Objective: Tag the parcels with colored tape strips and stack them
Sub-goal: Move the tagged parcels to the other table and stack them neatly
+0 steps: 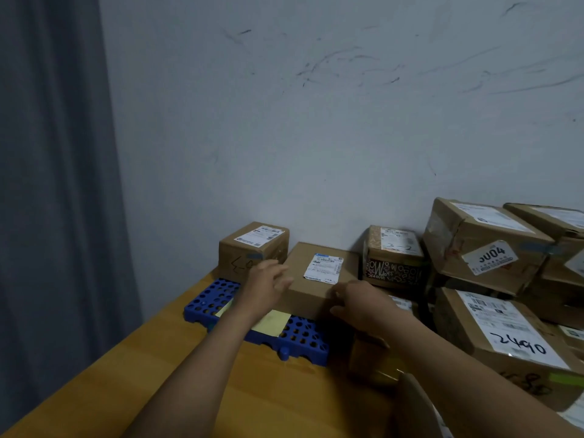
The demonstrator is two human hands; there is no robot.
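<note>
A flat brown parcel (311,286) with a white shipping label lies on a blue perforated plastic pallet (221,295). My left hand (267,284) touches its left side with fingers spread. My right hand (357,303) grips its front right corner with curled fingers. Behind and to the left stands a smaller brown parcel (252,248) on the same pallet, with a blue tape strip (254,256) on its front top edge. A pale yellow sheet (273,322) lies on the pallet under my left forearm.
A pile of several parcels fills the right side, among them a patterned box (395,260), a box marked 3004 (483,248) and one marked 2490 (505,336). The wooden table (189,374) meets the grey wall (316,121); a curtain (53,184) hangs at left.
</note>
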